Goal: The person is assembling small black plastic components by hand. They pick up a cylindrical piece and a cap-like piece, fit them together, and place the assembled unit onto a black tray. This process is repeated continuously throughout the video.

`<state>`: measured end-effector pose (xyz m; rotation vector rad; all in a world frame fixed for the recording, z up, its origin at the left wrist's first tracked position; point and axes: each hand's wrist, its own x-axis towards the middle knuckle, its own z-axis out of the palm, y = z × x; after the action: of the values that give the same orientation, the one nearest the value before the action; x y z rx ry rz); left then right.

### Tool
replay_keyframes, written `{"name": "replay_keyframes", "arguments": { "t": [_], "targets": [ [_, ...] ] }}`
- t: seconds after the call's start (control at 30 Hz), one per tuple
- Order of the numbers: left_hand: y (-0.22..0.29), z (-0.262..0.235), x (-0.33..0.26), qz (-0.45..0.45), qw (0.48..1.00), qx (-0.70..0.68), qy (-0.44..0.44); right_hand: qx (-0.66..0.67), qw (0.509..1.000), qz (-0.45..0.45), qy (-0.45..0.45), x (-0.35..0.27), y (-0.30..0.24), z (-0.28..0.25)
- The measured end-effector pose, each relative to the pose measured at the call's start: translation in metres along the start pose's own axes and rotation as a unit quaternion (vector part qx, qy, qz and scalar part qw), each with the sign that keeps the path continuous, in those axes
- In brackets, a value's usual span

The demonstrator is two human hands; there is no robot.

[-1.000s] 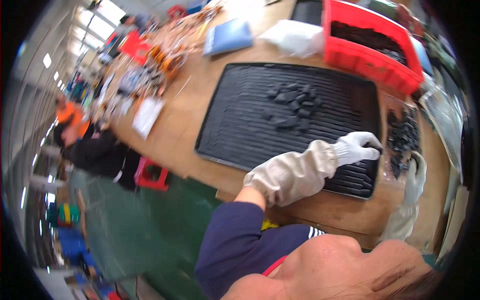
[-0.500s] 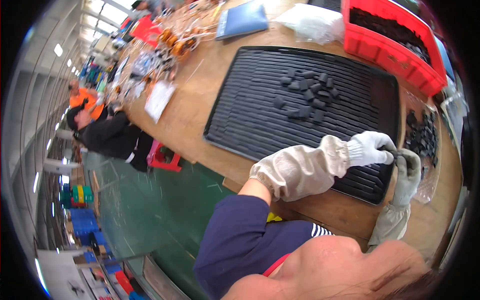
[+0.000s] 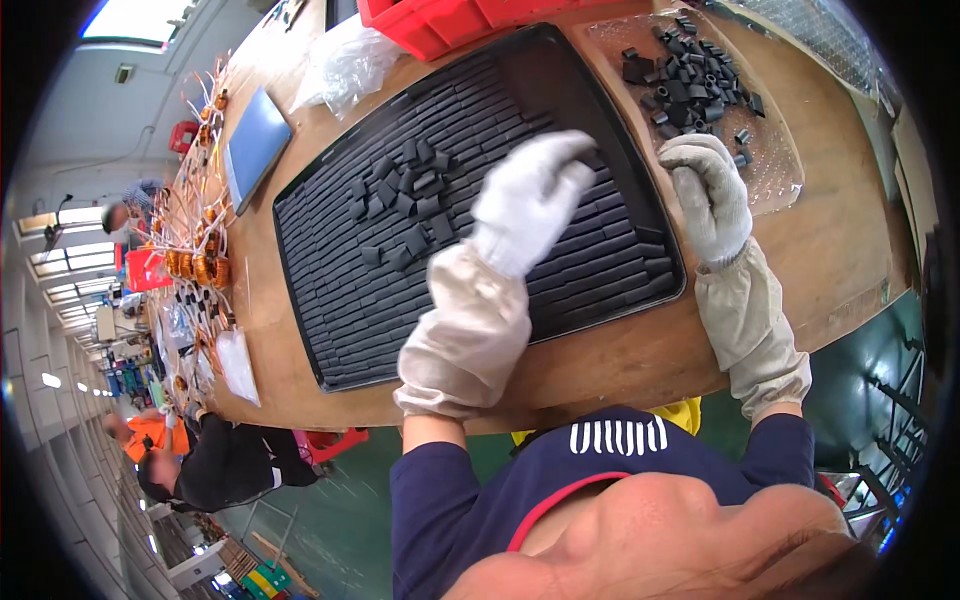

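Left hand in white knit glove (image 3: pixel 530 200): over black shallow rectangular tray (image 3: pixel 548 80), fingers curled, blurred; can't tell if gripping. Under it, black flat pieces in rows (image 3: pixel 610 262), probably butted together to stay straight. Loose black pile (image 3: pixel 404 203) left of it, on the rows. Right hand in off-white glove (image 3: pixel 706 200): fingers folded, grip hidden; small black tubular pieces (image 3: pixel 693 85) just beyond on clear bubble wrap (image 3: pixel 775 185), likely for short reach.

The counter (image 3: pixel 840 240) looks like smooth wood, the tray (image 3: pixel 572 85) like plastic. Its small pieces (image 3: pixel 416 241) look matt; the gloves (image 3: pixel 515 205), knitted cloth
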<state>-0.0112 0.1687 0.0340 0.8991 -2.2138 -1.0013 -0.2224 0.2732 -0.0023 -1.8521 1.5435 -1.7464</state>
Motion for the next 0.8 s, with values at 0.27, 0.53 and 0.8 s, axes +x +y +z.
{"name": "replay_keyframes", "arguments": {
  "t": [0.27,0.53,0.8],
  "targets": [
    [-0.065,-0.026,0.08,-0.023,0.917,0.398,0.002,-0.063,0.995,-0.051,0.051,0.01,-0.001,0.006],
    [-0.066,-0.014,0.097,0.026,0.855,0.514,-0.067,-0.082,0.992,-0.042,0.092,0.013,0.004,-0.004],
    [-0.058,-0.018,0.093,0.022,0.892,0.426,-0.149,-0.109,0.984,-0.028,0.14,0.014,0.016,-0.011]
  ]
}}
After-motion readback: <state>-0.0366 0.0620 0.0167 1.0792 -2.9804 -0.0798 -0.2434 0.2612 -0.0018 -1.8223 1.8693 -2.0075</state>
